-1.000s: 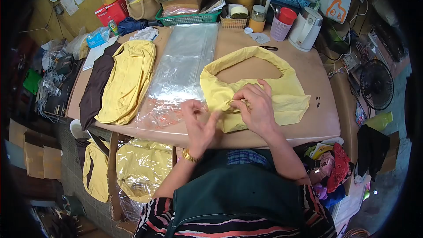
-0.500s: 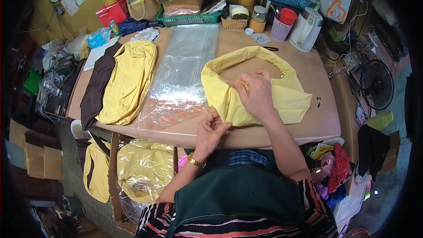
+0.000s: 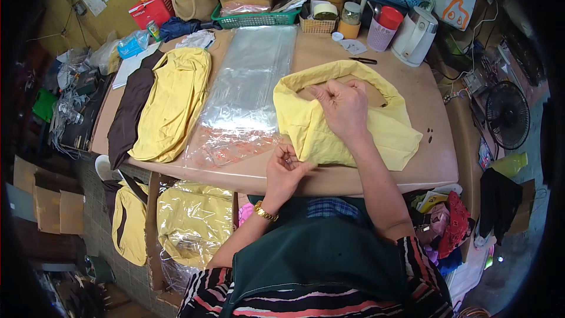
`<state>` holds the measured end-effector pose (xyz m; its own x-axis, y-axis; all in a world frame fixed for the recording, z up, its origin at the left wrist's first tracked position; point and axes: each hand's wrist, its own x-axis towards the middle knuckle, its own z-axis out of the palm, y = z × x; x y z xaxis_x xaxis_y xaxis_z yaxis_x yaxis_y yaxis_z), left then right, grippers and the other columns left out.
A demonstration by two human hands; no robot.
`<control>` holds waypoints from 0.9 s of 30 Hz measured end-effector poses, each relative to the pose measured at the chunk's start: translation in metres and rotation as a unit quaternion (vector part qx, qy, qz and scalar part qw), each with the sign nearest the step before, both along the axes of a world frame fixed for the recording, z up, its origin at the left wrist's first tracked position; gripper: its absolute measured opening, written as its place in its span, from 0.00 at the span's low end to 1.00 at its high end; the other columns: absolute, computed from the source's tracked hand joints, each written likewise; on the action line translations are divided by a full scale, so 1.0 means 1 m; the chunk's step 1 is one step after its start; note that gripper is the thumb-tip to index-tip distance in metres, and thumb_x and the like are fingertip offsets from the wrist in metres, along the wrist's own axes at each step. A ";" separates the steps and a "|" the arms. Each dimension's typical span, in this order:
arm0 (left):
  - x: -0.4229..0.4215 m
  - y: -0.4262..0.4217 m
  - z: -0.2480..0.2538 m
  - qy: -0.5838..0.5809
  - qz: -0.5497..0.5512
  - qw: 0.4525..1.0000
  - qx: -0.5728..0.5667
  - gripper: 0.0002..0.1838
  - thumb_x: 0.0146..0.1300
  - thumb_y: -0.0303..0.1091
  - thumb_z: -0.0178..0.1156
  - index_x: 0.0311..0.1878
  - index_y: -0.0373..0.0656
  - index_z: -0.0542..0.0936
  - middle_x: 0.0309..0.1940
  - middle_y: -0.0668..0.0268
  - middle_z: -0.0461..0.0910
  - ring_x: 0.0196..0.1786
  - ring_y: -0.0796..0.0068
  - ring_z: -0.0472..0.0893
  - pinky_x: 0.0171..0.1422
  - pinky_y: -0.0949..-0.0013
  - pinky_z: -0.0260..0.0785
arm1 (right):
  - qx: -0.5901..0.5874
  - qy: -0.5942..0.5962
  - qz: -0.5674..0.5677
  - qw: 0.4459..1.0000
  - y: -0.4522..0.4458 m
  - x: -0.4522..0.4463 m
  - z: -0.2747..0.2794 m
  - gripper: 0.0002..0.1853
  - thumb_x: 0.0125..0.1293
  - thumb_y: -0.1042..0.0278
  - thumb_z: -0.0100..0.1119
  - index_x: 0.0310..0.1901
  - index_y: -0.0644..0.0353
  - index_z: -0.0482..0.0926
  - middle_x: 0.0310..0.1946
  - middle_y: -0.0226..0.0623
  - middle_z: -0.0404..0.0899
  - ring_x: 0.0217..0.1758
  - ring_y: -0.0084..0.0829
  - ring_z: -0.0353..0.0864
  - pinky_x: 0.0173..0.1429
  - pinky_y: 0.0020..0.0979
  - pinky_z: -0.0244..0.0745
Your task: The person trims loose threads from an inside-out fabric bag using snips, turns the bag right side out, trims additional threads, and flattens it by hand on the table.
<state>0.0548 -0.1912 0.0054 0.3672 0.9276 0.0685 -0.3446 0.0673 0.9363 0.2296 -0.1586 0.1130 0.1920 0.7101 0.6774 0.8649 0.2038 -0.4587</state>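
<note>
A yellow cloth bag (image 3: 388, 135) with a wide loop like a strap lies on the table's right half, near its front edge. Its lower left corner is pinched between the thumb and fingers of my left hand (image 3: 285, 171). Higher up, my right hand (image 3: 344, 109) is closed on the inner edge of the cloth, where the loop meets the body. Folds run through the fabric between the two hands. Left of it lies a stack of clear plastic sleeves (image 3: 253, 76), with orange-red print at the near end.
More folded yellow cloth (image 3: 176, 100) lies left, beside a dark brown cloth piece (image 3: 135, 109). A green basket (image 3: 259, 19), a glass jar (image 3: 350, 19), a pink cup (image 3: 379, 36) and a white kettle (image 3: 414, 38) line the back. Below the front edge, plastic-wrapped yellow cloth (image 3: 194, 218) sits in a box.
My right hand has shifted slightly up and left along the cloth's inner edge, lifting it a little. My left hand stays at the corner. The whole view has shifted slightly.
</note>
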 end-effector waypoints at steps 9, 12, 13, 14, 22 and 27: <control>0.000 -0.008 0.003 0.012 0.007 1.000 0.011 0.19 0.60 0.16 0.66 0.52 0.35 0.70 0.30 0.69 0.78 0.32 0.84 0.78 0.41 0.81 0.73 | 0.066 0.024 0.051 0.996 0.004 0.001 -0.005 0.11 0.60 0.63 0.71 0.33 0.54 0.76 0.12 0.23 0.72 0.21 0.29 0.67 0.48 0.34 0.60; -0.012 -0.010 0.001 0.026 -0.012 0.999 0.022 0.20 0.60 0.18 0.67 0.52 0.37 0.69 0.28 0.71 0.76 0.31 0.85 0.77 0.40 0.82 0.72 | 0.087 0.004 0.037 0.996 0.002 0.001 -0.013 0.11 0.60 0.64 0.71 0.33 0.54 0.76 0.11 0.22 0.71 0.21 0.26 0.66 0.47 0.32 0.60; -0.015 -0.009 0.002 0.019 -0.019 0.999 0.018 0.22 0.59 0.18 0.68 0.53 0.37 0.69 0.28 0.73 0.73 0.29 0.86 0.73 0.38 0.83 0.69 | 0.082 -0.009 0.025 0.996 0.003 0.002 -0.015 0.11 0.61 0.62 0.70 0.33 0.53 0.75 0.12 0.21 0.73 0.16 0.25 0.68 0.47 0.32 0.59; -0.018 -0.010 0.004 0.013 -0.026 1.000 0.011 0.24 0.58 0.18 0.69 0.54 0.38 0.69 0.27 0.76 0.71 0.27 0.88 0.70 0.37 0.84 0.67 | 0.082 -0.007 0.024 0.996 0.003 0.001 -0.016 0.11 0.61 0.62 0.70 0.33 0.53 0.75 0.12 0.21 0.73 0.16 0.25 0.68 0.47 0.32 0.59; -0.023 0.022 0.049 0.288 0.213 0.835 0.418 0.23 0.59 0.30 0.68 0.55 0.37 0.72 0.33 0.61 0.77 0.40 0.67 0.75 0.50 0.63 0.67 | 0.062 -0.064 0.186 0.979 -0.021 -0.028 0.002 0.13 0.55 0.64 0.73 0.38 0.57 0.80 0.36 0.33 0.81 0.42 0.35 0.78 0.54 0.37 0.69; -0.015 0.042 0.027 0.254 0.107 0.888 0.369 0.11 0.65 0.33 0.60 0.47 0.36 0.79 0.38 0.58 0.77 0.44 0.62 0.75 0.53 0.64 0.66 | 0.152 -0.030 -0.058 0.986 -0.102 0.060 -0.012 0.07 0.61 0.70 0.66 0.39 0.60 0.80 0.42 0.39 0.80 0.45 0.34 0.79 0.54 0.32 0.72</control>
